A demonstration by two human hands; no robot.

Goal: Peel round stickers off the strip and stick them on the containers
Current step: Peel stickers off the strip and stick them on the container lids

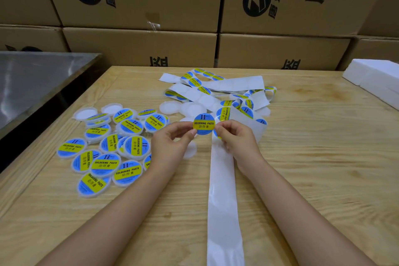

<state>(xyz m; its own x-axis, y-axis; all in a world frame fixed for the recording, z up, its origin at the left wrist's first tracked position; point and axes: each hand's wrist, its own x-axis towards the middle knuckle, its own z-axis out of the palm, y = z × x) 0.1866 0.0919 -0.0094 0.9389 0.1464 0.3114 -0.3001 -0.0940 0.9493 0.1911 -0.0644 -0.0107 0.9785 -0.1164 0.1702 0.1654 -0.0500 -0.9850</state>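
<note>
A round blue and yellow sticker (203,124) reading SOLDERING PASTE is held up between both hands above the table. My left hand (170,142) pinches its left edge. My right hand (235,138) pinches its right edge and also holds the white backing strip (222,190), which runs down toward me. The strip's far part (218,90), still carrying stickers, lies tangled at the table's centre back. Several labelled white containers (105,153) are piled at the left. Several unlabelled white containers (170,107) lie behind my hands, and one (191,150) sits partly under my left hand.
The wooden table (313,168) carries everything. A steel table (32,80) stands at the left with a dark gap between. Stacked cardboard boxes (140,47) wall the back. White foam blocks (373,80) sit at the far right corner.
</note>
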